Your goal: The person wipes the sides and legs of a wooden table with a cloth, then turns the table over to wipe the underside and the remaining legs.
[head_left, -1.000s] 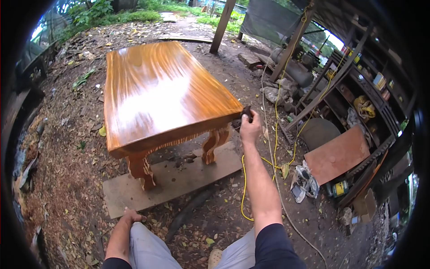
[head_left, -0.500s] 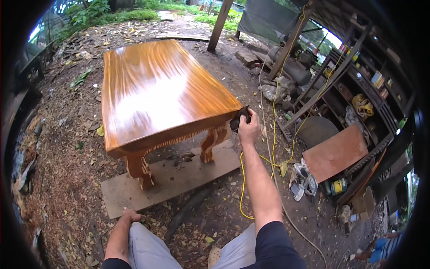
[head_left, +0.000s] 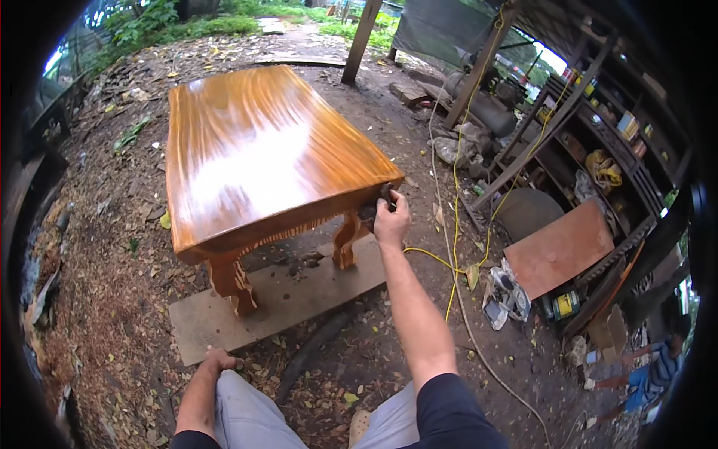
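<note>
The glossy orange tabletop (head_left: pixel 254 150) stands over a flat board (head_left: pixel 292 299); the label on the tin (head_left: pixel 566 305) by the shelves is too small to read. At the tabletop's near right corner the right hand (head_left: pixel 391 221) curls tightly around a dark rag (head_left: pixel 369 212), which it mostly hides. The left hand (head_left: pixel 217 364) lies on the knee, and I cannot tell how far open it is.

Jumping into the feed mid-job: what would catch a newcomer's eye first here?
The glossy orange-brown wooden table in the middle, its top shining with glare, standing on a flat board on leaf-strewn dirt. Next, the right hand at the table's near right corner, gripping a dark cloth against the edge. A yellow cord snakes over the ground to its right.
</note>
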{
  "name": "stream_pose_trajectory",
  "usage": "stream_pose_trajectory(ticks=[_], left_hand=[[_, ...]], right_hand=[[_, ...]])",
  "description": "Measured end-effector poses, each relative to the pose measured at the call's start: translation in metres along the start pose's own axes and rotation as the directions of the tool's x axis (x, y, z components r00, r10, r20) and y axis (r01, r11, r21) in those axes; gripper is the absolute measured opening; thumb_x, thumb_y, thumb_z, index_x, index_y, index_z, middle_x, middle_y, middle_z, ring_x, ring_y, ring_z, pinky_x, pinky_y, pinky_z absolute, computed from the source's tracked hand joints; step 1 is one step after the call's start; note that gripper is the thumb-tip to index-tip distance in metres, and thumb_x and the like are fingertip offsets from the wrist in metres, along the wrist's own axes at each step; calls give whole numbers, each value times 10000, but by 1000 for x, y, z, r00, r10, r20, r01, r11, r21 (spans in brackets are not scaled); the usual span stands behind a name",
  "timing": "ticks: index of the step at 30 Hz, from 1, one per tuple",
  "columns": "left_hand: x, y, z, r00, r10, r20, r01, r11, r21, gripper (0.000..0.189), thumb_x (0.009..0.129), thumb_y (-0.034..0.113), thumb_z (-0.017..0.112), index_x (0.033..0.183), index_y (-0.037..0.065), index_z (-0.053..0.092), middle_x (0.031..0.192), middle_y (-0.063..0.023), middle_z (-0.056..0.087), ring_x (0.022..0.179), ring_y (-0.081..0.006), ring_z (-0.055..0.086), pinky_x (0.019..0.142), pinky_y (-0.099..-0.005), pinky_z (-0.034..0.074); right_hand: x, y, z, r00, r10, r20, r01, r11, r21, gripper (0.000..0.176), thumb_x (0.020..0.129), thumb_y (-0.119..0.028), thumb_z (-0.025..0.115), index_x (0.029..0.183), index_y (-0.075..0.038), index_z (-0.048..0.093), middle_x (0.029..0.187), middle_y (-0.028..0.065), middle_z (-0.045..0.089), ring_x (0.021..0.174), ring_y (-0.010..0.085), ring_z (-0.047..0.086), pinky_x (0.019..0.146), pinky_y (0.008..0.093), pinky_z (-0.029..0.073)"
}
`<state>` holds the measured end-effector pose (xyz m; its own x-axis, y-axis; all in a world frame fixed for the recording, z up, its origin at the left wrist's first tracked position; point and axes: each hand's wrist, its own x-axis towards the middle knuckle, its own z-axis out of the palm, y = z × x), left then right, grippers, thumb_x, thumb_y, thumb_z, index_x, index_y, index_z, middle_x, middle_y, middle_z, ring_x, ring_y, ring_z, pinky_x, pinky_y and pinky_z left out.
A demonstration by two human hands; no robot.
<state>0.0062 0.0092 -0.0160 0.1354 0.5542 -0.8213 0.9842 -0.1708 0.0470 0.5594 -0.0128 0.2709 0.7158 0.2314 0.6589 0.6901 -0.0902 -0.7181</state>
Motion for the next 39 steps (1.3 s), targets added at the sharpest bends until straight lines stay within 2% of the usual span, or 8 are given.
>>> stream_pose_trajectory(ticks=[3,4,12,15,28,31,36,39], left_hand=[[-11,2,-2,998,42,-56,-42,999,-8,1010,730,753,699,1396,-1,609,1555,-305,421,1525,-489,237,1270,-457,209],[-9,0,0,998,42,-45,-42,999,-5,1007,733,753,696,1396,-1,609,1553,-301,427,1525,-488,238,1271,-455,207],[-15,1,-3,997,54,-46,-54,999,-2,1025,737,765,692,1423,10,588,1556,-300,421,1521,-481,254,1273,-440,202],[-12,1,-4,998,61,-27,-61,998,-7,1034,736,775,690,1431,17,582,1565,-298,409,1519,-483,260,1274,-436,199],[-11,1,-5,999,31,-29,-31,999,24,1065,733,764,696,1436,-24,559,1558,-337,394,1515,-471,282,1261,-427,241],[-9,3,-4,1000,29,-9,-29,999,39,1074,734,764,694,1438,-35,552,1548,-321,422,1514,-472,283,1262,-424,238],[-3,0,-1,999,39,-20,-38,997,65,1071,733,764,689,1440,-29,552,1545,-324,422,1513,-475,282,1262,-419,240],[-9,2,-2,997,64,-39,-63,998,16,1050,738,764,678,1429,-20,569,1545,-326,420,1510,-476,287,1263,-422,235]], right_hand=[[-10,6,-2,999,29,-23,-29,999,28,300,841,-137,724,1126,-48,703,1065,154,732,1000,341,704,889,444,551],[-13,9,0,990,78,115,-84,995,51,317,842,-138,721,1146,-49,706,1093,158,734,1019,336,706,903,435,550],[7,13,-8,970,155,-188,-148,988,48,336,857,-146,676,1170,-27,698,1107,186,731,1044,347,702,921,443,546],[8,13,4,987,157,42,-157,987,15,342,851,-144,683,1174,-31,700,1104,180,732,1040,350,702,909,447,553],[-5,5,-3,963,87,-255,-92,996,-10,335,825,-91,702,1158,-47,702,1081,139,710,1011,343,686,890,445,547],[-7,3,-1,1000,-14,13,15,1000,-27,357,830,-112,716,1184,-68,707,1097,132,715,1018,333,691,893,438,553],[-10,5,-5,996,-63,57,62,998,21,347,845,-108,709,1188,-55,704,1121,147,716,1035,338,693,906,428,554],[1,11,-6,983,16,-182,-20,1000,-23,335,852,-93,692,1179,-16,691,1119,182,711,1036,358,689,912,438,548]])
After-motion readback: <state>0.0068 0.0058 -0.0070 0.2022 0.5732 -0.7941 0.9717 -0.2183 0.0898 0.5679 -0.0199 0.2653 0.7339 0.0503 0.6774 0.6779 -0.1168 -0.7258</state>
